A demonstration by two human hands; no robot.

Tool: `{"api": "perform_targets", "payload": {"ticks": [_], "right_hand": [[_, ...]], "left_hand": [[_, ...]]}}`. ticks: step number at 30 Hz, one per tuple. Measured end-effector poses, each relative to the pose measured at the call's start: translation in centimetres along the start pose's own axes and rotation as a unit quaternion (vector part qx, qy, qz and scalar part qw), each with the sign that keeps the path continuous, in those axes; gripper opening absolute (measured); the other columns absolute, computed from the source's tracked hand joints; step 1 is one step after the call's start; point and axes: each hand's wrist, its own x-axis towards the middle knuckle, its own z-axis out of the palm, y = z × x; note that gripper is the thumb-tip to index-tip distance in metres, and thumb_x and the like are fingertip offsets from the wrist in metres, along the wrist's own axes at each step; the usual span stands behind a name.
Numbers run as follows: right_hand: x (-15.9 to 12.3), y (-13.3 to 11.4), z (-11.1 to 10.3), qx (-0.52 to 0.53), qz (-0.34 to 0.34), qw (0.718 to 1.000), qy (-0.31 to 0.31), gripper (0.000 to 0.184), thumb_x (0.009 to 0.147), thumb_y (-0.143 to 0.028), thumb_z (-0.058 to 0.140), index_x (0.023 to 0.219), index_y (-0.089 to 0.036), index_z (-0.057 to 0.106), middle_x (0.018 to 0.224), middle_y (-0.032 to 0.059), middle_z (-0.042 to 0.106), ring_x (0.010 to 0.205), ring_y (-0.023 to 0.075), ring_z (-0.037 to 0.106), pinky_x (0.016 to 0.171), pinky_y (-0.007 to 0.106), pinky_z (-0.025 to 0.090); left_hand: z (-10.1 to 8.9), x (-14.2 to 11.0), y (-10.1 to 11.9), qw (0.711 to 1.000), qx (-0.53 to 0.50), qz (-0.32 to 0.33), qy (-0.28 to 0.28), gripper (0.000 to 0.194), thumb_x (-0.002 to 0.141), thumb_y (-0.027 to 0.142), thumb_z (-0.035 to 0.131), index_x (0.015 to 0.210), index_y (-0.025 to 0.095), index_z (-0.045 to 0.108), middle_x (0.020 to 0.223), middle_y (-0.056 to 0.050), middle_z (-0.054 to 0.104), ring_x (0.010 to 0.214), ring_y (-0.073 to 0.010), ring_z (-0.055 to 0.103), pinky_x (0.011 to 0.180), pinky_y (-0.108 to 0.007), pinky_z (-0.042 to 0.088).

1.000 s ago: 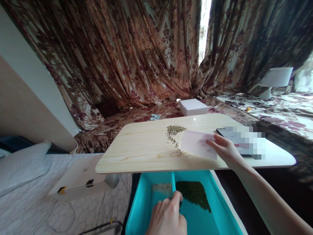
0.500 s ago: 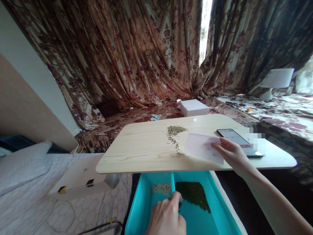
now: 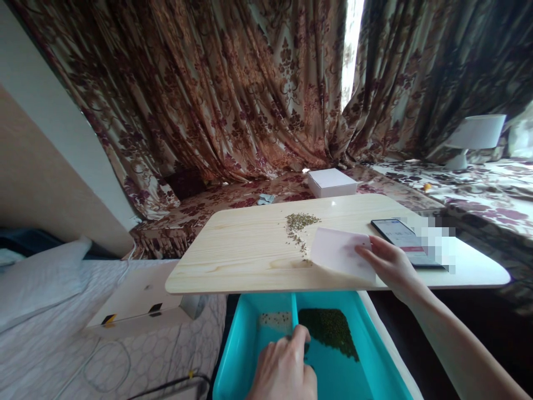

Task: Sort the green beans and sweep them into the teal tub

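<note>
My right hand (image 3: 389, 256) pinches the right end of a white sheet of paper (image 3: 339, 253) between thumb and fingers. The sheet lies low over the wooden tabletop (image 3: 233, 250), its left edge close to a scattered trail of small greenish seeds (image 3: 300, 223) and white grains. Below the table's near edge, my left hand (image 3: 285, 364) is closed over the middle divider (image 3: 295, 308) of a turquoise bin (image 3: 235, 339); its fingertips are partly hidden. Dark green seeds (image 3: 331, 330) are heaped in the bin's right compartment. Pale grains mixed with dark ones (image 3: 275, 320) lie in the left.
A phone (image 3: 403, 241) lies on the tabletop to the right of my right hand. Behind the table stand a white box (image 3: 332, 180) and a lamp (image 3: 474, 136). On the bed at left are a flat white carton (image 3: 137, 294) and cables (image 3: 170, 384).
My right hand has shifted slightly left with the paper, whose left edge is nearer the seeds. My left hand stays on the divider. The view has moved a little.
</note>
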Motion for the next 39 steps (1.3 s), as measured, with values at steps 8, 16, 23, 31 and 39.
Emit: {"api": "perform_targets", "payload": {"ticks": [8,16,23,31,39], "right_hand": [[0.2,-0.1,0.6,0.003,-0.003,1.000,-0.011,0.039,0.064,-0.058,0.081,0.081,-0.024,0.073,0.078,0.0070,0.080,0.076,0.0261,0.075,0.063,0.032,0.060],[0.1,-0.2,0.9,-0.001,-0.001,1.000,-0.011,0.036,0.065,-0.057,0.081,0.080,-0.025,0.072,0.078,0.0063,0.079,0.075,0.0254,0.075,0.064,0.032,0.060],[0.0,-0.7,1.3,0.000,-0.013,1.000,-0.013,0.038,0.065,-0.059,0.081,0.077,-0.025,0.071,0.076,0.0060,0.078,0.072,0.0239,0.074,0.060,0.030,0.059],[0.5,-0.4,1.8,0.000,-0.010,0.999,-0.031,0.040,0.065,-0.060,0.079,0.081,-0.024,0.070,0.079,0.0074,0.079,0.075,0.0243,0.074,0.064,0.031,0.059],[1.0,-0.3,1.5,0.010,-0.030,0.999,-0.013,0.036,0.066,-0.057,0.079,0.082,-0.026,0.069,0.081,0.0072,0.079,0.077,0.0258,0.075,0.068,0.035,0.060]], "left_hand": [[0.1,0.1,-0.1,1.000,-0.005,0.001,0.002,0.053,0.083,0.013,0.042,0.131,0.028,0.058,0.115,-0.008,0.070,0.111,-0.0296,0.062,0.096,-0.038,0.043],[0.1,0.0,-0.3,1.000,-0.004,0.004,0.007,0.053,0.084,0.012,0.041,0.131,0.027,0.058,0.115,-0.009,0.069,0.112,-0.0294,0.062,0.098,-0.039,0.043],[0.1,0.0,-0.4,1.000,-0.005,-0.001,0.004,0.053,0.085,0.014,0.041,0.133,0.028,0.057,0.116,-0.009,0.070,0.113,-0.0287,0.062,0.098,-0.038,0.043],[0.1,0.0,-0.3,1.000,-0.005,0.002,-0.001,0.056,0.085,0.014,0.041,0.137,0.026,0.056,0.122,-0.011,0.069,0.115,-0.0313,0.062,0.100,-0.041,0.043],[0.1,0.0,-0.4,1.000,-0.004,0.001,-0.003,0.055,0.086,0.013,0.041,0.137,0.027,0.056,0.122,-0.010,0.069,0.117,-0.0307,0.061,0.100,-0.041,0.043]]}}
